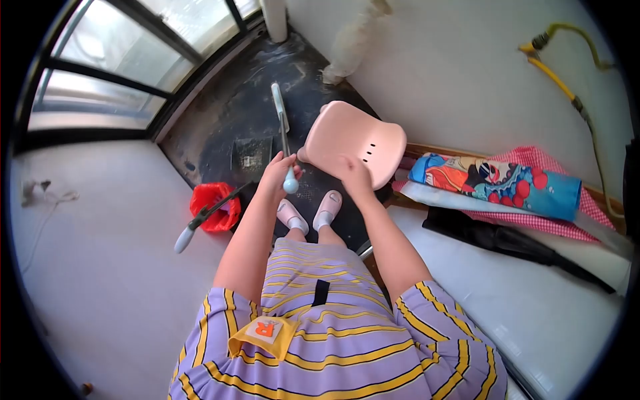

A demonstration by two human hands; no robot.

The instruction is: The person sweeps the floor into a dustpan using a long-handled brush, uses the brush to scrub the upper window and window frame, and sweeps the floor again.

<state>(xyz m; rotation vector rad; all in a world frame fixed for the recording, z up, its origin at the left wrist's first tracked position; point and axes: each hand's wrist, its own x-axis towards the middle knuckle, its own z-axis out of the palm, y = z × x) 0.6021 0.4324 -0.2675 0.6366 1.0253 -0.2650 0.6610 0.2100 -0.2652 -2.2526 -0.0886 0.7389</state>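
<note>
Dark floor (pixel 220 110); red-lined bin (pixel 224 223). Your left grip (pixel 283 172) wrapped around one blue-ended rod (pixel 285 137); your right grip (pixel 356 175) at one pink stool (pixel 347 130), closure impossible to tell.

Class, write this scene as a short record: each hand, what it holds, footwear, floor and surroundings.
Left hand: the left hand grips a long-handled tool; type of head unclear
Right hand: the right hand holds a pink plastic stool by its near side
Stool detail: three small dark holes
Footwear: pink slippers
Floor: dark floor
Left side: red bin, with a second handle crossing in front
Right side: checked cloth; yellow hose by the wall
</note>
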